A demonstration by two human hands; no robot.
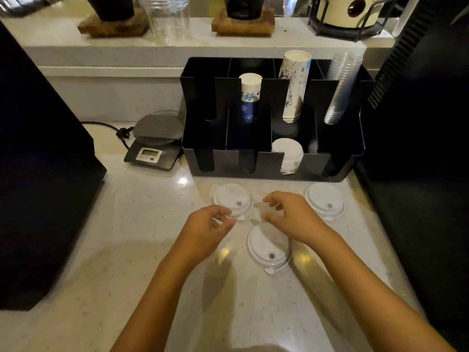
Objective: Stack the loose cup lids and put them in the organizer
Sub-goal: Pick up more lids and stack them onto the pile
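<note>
Near lid: white cup lid (269, 246) flat on the bench (152, 250), sip hole toward you.
Other lids: left lid (231, 198) at 10 o'clock from it, right lid (323, 200) at 2 o'clock, well apart.
Left hand: your left hand (206, 228) curls at the left lid's near rim; I cannot tell if it grips.
Right hand: your right hand (291, 215) hovers curled over the near lid's far edge; grip unclear.
Advice: likely the first gathering; nest lids same side up, rims aligned.
Organizer: black organizer (274, 171) at 12 o'clock; front compartments mostly free, a white stack (288, 152) in the third.
Surroundings: pale speckled stone, glossy; kitchen scale (152, 146) at 10 o'clock.
</note>
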